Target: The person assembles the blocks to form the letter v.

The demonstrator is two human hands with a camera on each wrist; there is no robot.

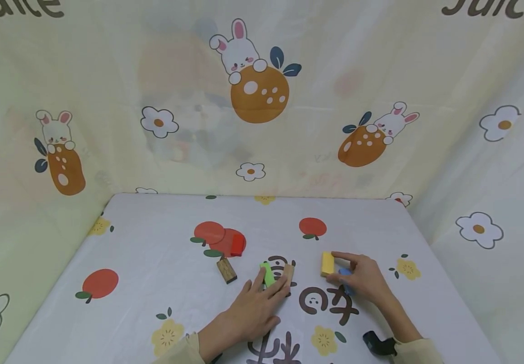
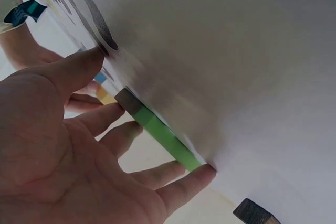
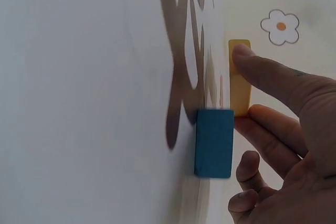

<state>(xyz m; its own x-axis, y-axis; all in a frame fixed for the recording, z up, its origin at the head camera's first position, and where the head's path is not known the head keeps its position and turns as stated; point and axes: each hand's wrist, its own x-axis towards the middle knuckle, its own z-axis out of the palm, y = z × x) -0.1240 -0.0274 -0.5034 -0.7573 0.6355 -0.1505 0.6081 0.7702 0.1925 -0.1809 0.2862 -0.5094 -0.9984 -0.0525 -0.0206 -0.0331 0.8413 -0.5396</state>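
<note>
The yellow block [image 1: 327,264] sits on the table [image 1: 152,283] at the right hand [image 1: 365,277], which pinches its 2 ends between thumb and index finger. The blue block [image 3: 214,144] is just beside it, partly covered by that hand. The green block [image 2: 167,140] and the tan block [image 1: 290,270] are under the fingertips of the left hand [image 1: 253,311]. All 4 are plain, oblong and straight-edged. The left hand is palm down, fingers spread and extended, touching rather than gripping, thumb apart. Left of it lie the brown block [image 1: 227,270], dark at one end, and, farther off, the red block [image 1: 237,244]
</note>
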